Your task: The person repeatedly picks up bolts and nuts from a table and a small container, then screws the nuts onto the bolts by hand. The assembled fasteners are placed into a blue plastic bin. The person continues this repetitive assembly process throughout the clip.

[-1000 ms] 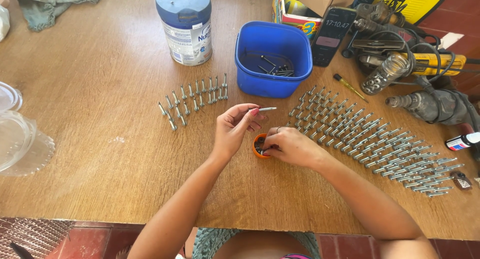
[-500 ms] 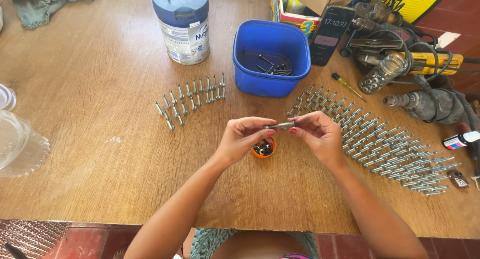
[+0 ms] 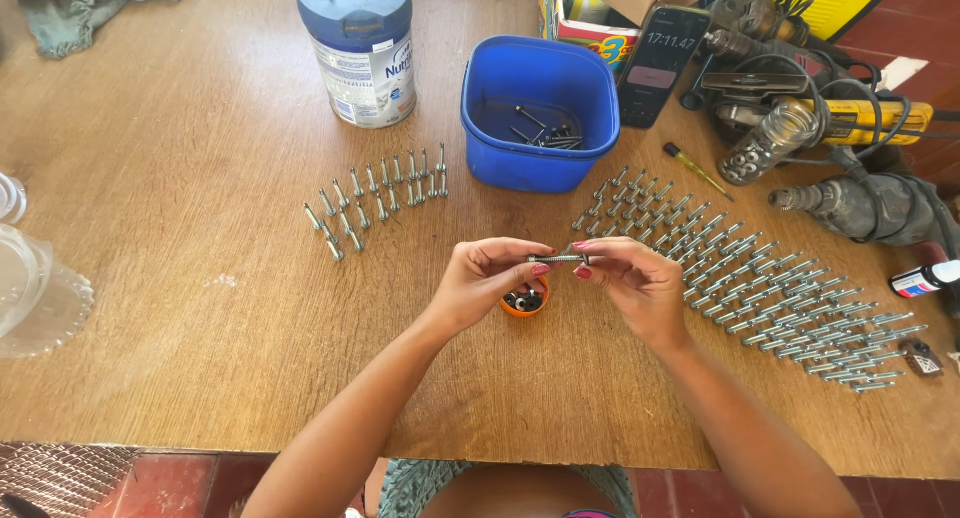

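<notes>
The left hand (image 3: 487,278) and the right hand (image 3: 630,278) meet over the wooden table (image 3: 180,178), each pinching one end of a single metal bolt (image 3: 558,260) held level between their fingertips; both hands are closed on it — thumb and forefinger doing the gripping, the other fingers curled. Directly under the bolt, just below the left hand's fingertips, sits a small orange cap (image 3: 524,302) holding a few dark little pieces; it rests on the table and the hands do not appear to touch it.

Beyond the right hand and out to its far side spreads a large array of bolts (image 3: 760,278) laid in slanted rows; beyond the left hand lies a smaller group of bolts (image 3: 375,198), well apart from it. Straight ahead of both hands stands a blue plastic tub (image 3: 540,118) with a few dark screws in its bottom; further off on the left hand's side is a tall tin (image 3: 360,48) with a blue lid; past the right hand lie a phone (image 3: 655,63) and several power drills (image 3: 840,148).
</notes>
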